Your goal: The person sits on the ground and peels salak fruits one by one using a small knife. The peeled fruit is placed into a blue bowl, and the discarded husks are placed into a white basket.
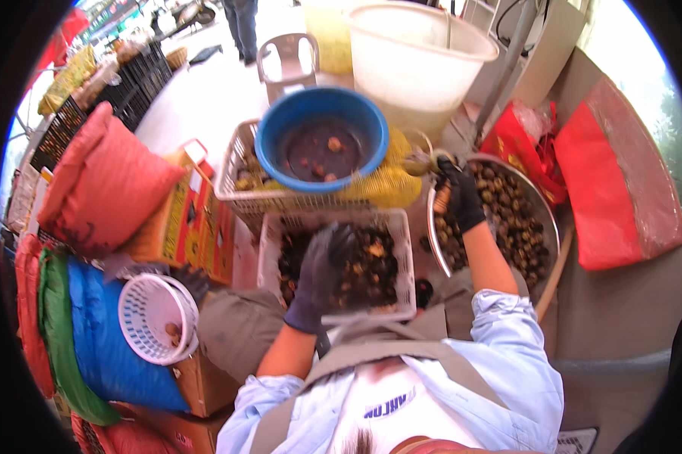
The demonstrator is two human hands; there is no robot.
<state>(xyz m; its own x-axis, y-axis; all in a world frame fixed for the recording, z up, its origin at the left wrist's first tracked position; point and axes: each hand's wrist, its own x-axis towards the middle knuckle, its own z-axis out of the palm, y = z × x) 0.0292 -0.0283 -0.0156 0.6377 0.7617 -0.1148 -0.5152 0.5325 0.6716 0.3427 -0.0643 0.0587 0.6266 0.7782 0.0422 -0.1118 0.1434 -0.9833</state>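
Observation:
My left hand (327,272), in a dark glove and blurred, is over a white plastic crate (407,255) of dark, walnut-like nuts and husk pieces (375,278). Its fingers are too blurred to read. My right hand (460,196), in a black glove, is at the left rim of a round metal basin (552,218) of brown nuts (503,198). Blurred greenish-brown round things (423,163) touch or lie beside its fingertips; whether they are held cannot be told. A blue plastic basin (264,162) with a few reddish-brown pieces rests on another crate (318,200), beside a yellow mesh bag (398,181).
A white perforated basket (128,318) with a few nuts stands at left by blue (114,346) and pink sacks (102,187) and a printed carton (188,227). A large white tub (409,62), a plastic chair (287,45) and a person (241,25) are farther off. Red bags (593,187) lie right.

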